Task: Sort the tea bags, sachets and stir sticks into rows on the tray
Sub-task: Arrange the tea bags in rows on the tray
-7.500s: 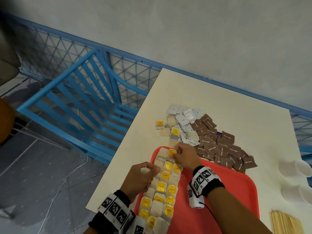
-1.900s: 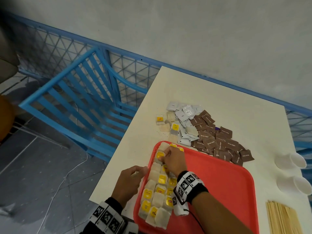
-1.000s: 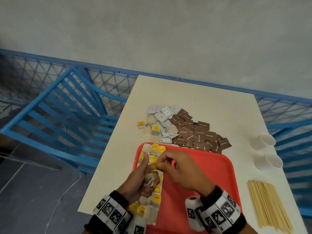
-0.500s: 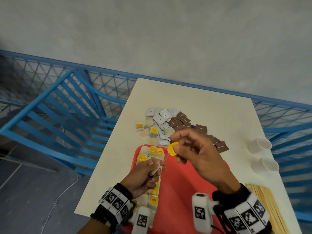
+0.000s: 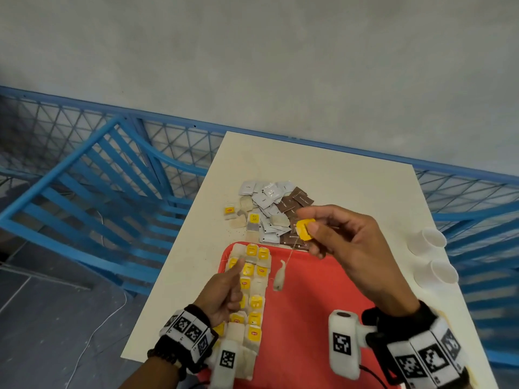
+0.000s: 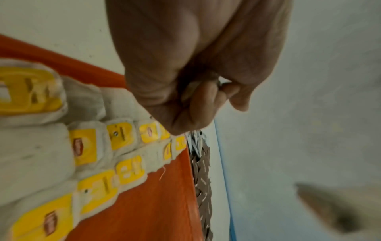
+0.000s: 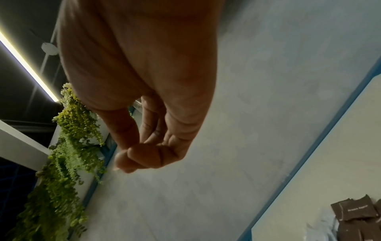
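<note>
Glossy red plastic tray (image 5: pixel 309 318); matt paper tea bags (image 5: pixel 254 304).

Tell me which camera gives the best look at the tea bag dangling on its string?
The head view: the dangling tea bag hangs over the red tray by a thread from the yellow tag pinched by the right hand. The right wrist view shows only curled fingers; the left wrist view shows a blurred pale shape at its lower right, perhaps the bag.

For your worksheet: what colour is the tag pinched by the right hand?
Yellow; the tag shows best in the head view.
</note>
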The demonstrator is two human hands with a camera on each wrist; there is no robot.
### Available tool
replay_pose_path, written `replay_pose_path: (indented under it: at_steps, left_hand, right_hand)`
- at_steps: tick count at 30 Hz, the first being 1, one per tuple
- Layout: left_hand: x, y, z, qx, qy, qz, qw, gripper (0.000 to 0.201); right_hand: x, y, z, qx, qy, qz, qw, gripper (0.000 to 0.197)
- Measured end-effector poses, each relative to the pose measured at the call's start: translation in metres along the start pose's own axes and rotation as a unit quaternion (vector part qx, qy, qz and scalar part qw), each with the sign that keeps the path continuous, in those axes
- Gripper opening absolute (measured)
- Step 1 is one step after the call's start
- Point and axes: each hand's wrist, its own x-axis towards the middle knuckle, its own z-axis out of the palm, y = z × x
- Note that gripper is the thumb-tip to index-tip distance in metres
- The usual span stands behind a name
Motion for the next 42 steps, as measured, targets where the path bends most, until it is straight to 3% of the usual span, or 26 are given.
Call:
replay_pose_path:
  at_steps: [3,5,8,9,12,13,15,17,18,23,26,28,30,33,37,42]
  left_hand:
    - [-0.010,0.021,0.001,0.042,-0.005,0.063,0.997,0.050]
    - [-0.021,0.037,0.011,0.163,-0.039,0.131,0.977,0.046]
    - [-0.033,0.056,0.030,0.368,-0.062,0.266,0.889,0.021]
    - [-0.035,0.060,0.034,0.401,-0.070,0.300,0.863,0.022]
    - [-0.033,0.067,0.039,0.453,-0.122,0.338,0.816,0.062]
    - [-0.031,0.067,0.040,0.481,-0.140,0.348,0.792,0.064]
    - [-0.029,0.063,0.043,0.510,-0.162,0.346,0.770,0.041]
    - [-0.032,0.061,0.044,0.488,-0.171,0.331,0.789,0.013]
    - [-0.032,0.059,0.042,0.465,-0.176,0.323,0.805,0.009]
    - [-0.033,0.047,0.024,0.403,-0.144,0.246,0.870,0.012]
    - [-0.024,0.033,0.012,0.381,-0.069,0.190,0.902,0.015]
    - [-0.019,0.020,0.007,0.291,-0.013,0.114,0.950,0.019]
    - [-0.017,0.005,0.009,0.197,0.041,0.050,0.978,0.018]
    - [-0.017,-0.012,0.009,0.145,0.097,0.050,0.983,0.018]
    - [-0.020,-0.021,0.006,0.096,0.117,0.079,0.985,0.023]
    - [-0.026,-0.023,0.009,0.081,0.123,0.105,0.983,0.024]
  right_hand:
    - [-0.001,-0.001,-0.005,-0.045,-0.029,0.023,0.998,0.020]
    - [-0.001,-0.002,-0.006,-0.053,-0.038,0.031,0.997,0.017]
    - [0.001,-0.006,-0.008,-0.054,-0.015,0.036,0.998,0.015]
    - [0.000,-0.008,-0.009,-0.057,-0.012,0.036,0.998,0.014]
    - [-0.001,-0.012,-0.013,-0.066,-0.020,0.035,0.997,0.013]
    - [-0.001,-0.013,-0.013,-0.066,-0.022,0.035,0.997,0.013]
    - [-0.002,-0.014,-0.012,-0.059,-0.018,0.034,0.998,0.013]
    - [0.000,-0.013,-0.013,-0.047,0.012,0.030,0.998,0.013]
    - [0.001,-0.010,-0.015,-0.038,0.039,0.032,0.998,0.014]
    - [0.009,0.022,-0.025,0.015,0.139,0.088,0.986,0.020]
    - [0.015,0.055,-0.024,0.046,0.167,0.124,0.977,0.017]
    - [0.018,0.085,-0.016,0.055,0.175,0.181,0.966,0.015]
    - [0.014,0.116,0.002,0.048,0.141,0.262,0.954,0.014]
    - [0.001,0.149,0.036,0.055,0.078,0.342,0.935,0.014]
    - [-0.005,0.156,0.058,0.043,0.109,0.341,0.933,0.009]
    - [-0.006,0.154,0.072,0.118,0.114,0.350,0.923,0.011]
